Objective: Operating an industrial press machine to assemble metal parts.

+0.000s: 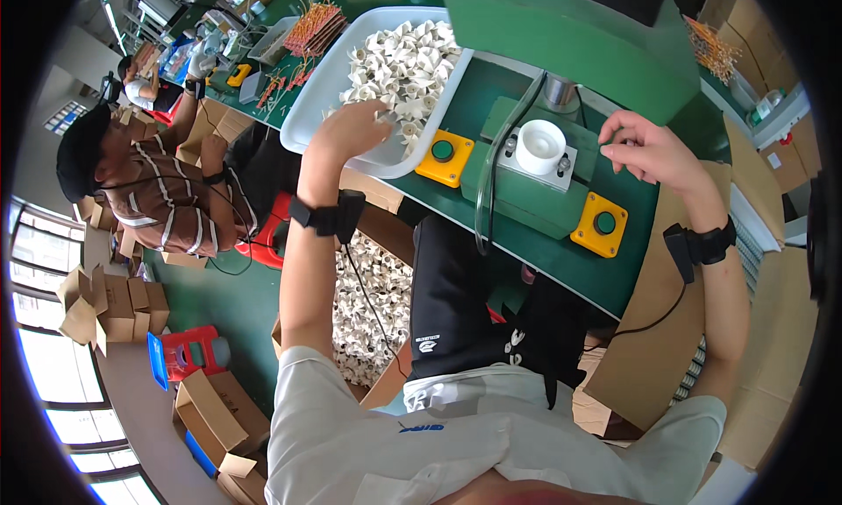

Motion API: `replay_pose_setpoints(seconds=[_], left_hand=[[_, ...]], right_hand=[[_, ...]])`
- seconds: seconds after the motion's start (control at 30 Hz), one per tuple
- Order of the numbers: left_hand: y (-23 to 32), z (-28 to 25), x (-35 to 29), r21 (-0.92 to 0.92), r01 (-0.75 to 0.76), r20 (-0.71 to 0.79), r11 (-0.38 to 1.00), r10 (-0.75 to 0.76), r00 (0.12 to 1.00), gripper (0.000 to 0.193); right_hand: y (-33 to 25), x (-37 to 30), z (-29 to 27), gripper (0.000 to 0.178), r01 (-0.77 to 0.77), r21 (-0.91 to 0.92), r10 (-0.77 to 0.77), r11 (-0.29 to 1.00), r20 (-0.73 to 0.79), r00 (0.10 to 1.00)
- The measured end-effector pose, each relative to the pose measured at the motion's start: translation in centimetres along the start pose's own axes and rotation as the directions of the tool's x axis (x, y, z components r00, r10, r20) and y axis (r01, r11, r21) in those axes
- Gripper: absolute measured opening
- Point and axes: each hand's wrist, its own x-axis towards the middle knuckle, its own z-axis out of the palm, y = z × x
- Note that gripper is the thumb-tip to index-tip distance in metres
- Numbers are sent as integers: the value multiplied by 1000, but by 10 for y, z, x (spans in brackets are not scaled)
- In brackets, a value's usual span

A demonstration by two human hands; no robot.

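My left hand [353,132] is over the near part of a pale plastic tub [309,110] heaped with small white finned plastic parts [403,62]. Its fingers bend down toward the parts; the fingertips are blurred, so I cannot tell whether they grip one. My right hand [647,152] hovers to the right of a green press fixture, its fingers loosely curled and apart from the thumb, with nothing seen in them. A round white plastic cup-shaped piece [541,145] sits upright on the fixture's metal plate [561,177], between my hands.
Yellow boxes with dark green buttons flank the fixture: a left button box [445,158] and a right button box [600,224]. A green machine housing [570,45] overhangs it. More white parts fill a carton [373,308] below. A co-worker [167,185] sits at left.
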Motion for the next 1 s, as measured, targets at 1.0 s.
replay_pose_setpoints(seconds=[1.0], left_hand=[[194,76,-31,-349,-602,-644,718,282,711,15]], right_hand=[[42,-2,-7,22,302,-368,-345,879,-55,937]])
